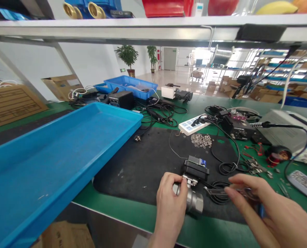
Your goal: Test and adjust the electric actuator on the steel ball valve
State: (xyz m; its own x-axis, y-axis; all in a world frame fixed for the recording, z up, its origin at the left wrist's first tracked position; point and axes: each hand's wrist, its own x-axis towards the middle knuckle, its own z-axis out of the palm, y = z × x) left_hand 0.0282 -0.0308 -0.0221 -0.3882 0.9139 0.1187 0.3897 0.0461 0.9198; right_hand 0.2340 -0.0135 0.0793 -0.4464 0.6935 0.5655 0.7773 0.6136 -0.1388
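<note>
A metal valve [195, 202] with a black actuator box [195, 168] on top lies on the black mat [132, 172] near the front edge. My left hand [172, 199] is closed on the valve, its thumb and index finger at the bracket below the box. To the right, my right hand [262, 203] holds a metal wrench [217, 192] between thumb and fingers, with the tool's tip pointing left, apart from the valve. Something blue shows under the right hand, mostly hidden. A coiled black cable lies behind the wrench.
A large blue tray [65, 137] covers the left side. Small metal rings [201, 140] lie beside a white power strip [195, 124]. Cables, a black soldering station [237, 127] and a parts tray [305, 182] are at the right. A shelf [153, 32] crosses overhead.
</note>
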